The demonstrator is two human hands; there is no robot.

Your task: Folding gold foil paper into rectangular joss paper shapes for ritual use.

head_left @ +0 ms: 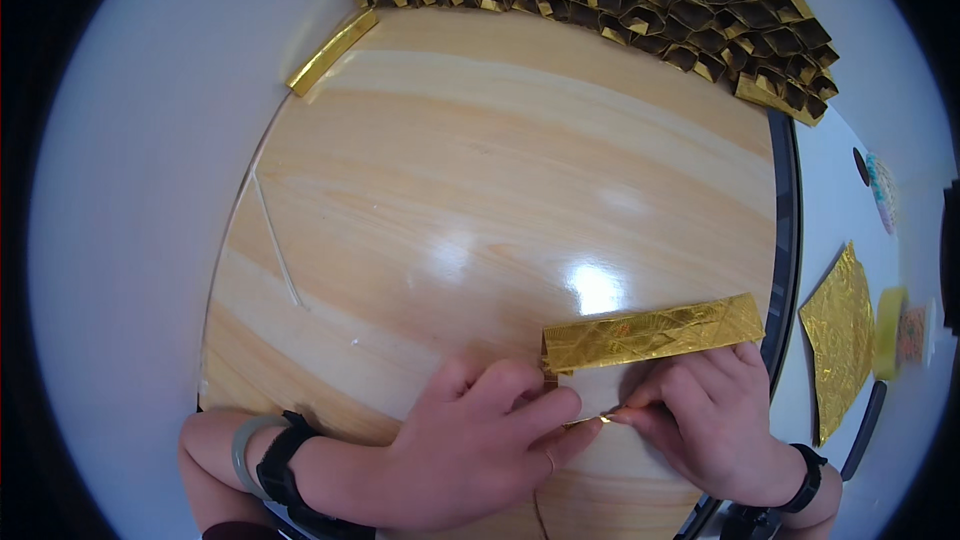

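Note:
My left hand [490, 435] and my right hand [710, 420] meet near the table's front right. Fingertips of both are pinched together on a small bit of gold foil paper [604, 419], mostly covered by the fingers. Just beyond them lies a long folded strip of gold foil paper [650, 333], its patterned face toward me and its left end slightly gaping. The fingers of my right hand rest close under its near edge. Whether the pinched bit belongs to this strip cannot be made out.
Many folded gold paper tubes [600, 0] are stacked along the far edge. One gold strip [332, 52] lies at the far left corner, and a thin white stick [277, 240] nearer. Right of the wooden table [450, 160] are gold sheets [842, 340] and a yellow tape roll [889, 332].

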